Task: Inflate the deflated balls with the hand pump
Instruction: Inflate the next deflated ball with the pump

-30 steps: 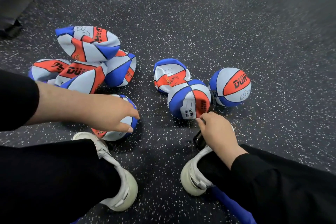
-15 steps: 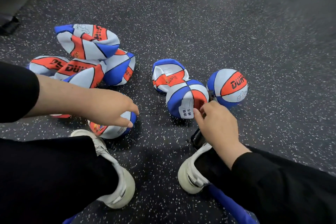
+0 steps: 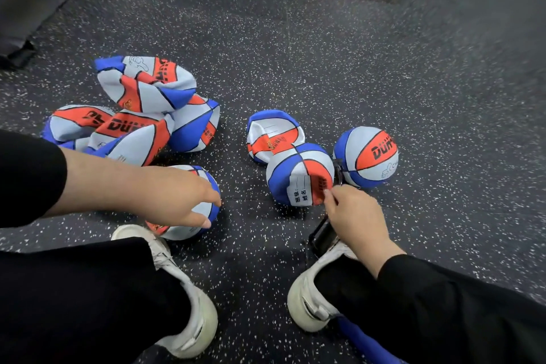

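Blue, orange and pale grey panels cover the ball [image 3: 300, 174] in front of your right hand [image 3: 354, 216], which pinches a small flap near its printed label. It looks partly filled, dented on top. A black pump [image 3: 323, 235] lies under that hand, against your right white shoe [image 3: 313, 298]. A crumpled ball [image 3: 274, 134] touches it behind; a round, full ball [image 3: 366, 156] sits just to its right. Your left hand [image 3: 180, 198] rests with relaxed fingers on another ball [image 3: 192, 216] by your left shoe [image 3: 189, 298]. A heap of flat balls [image 3: 139, 115] lies farther left on the dark speckled floor [image 3: 325, 53].
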A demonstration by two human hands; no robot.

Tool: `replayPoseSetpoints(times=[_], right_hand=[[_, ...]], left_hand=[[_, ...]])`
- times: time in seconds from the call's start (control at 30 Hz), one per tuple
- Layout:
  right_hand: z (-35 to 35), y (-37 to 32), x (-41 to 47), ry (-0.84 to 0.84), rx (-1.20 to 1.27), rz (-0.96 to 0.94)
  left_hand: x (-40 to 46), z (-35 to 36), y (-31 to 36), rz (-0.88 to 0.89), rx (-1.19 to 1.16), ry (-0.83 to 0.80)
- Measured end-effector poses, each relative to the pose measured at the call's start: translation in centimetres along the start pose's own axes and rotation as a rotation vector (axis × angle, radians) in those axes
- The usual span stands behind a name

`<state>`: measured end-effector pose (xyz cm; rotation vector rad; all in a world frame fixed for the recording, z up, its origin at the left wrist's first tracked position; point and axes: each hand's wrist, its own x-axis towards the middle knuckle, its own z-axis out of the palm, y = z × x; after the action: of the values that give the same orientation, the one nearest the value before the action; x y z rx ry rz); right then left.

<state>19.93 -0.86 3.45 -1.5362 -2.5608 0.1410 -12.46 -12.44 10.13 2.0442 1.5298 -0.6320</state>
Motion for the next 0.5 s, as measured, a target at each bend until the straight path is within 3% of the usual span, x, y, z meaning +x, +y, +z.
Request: replayPoseSetpoints(times=[0.23,0.37,0.5], right_hand=[[-7.0,-1.0,3.4,0.101,-0.059,-0.017],[-3.5,-0.8,1.2,0.141,-0.052,0.032],[1.5,-0.3,-1.4,0.050,-0.088,-0.031]], left_hand=[[0.1,-0.6,0.7,0.010,0.019,0.013],[0.2,-0.9,0.4,0.015,0.012,0.044],[0.1,-1.1,0.5,0.000,0.008,0.029]])
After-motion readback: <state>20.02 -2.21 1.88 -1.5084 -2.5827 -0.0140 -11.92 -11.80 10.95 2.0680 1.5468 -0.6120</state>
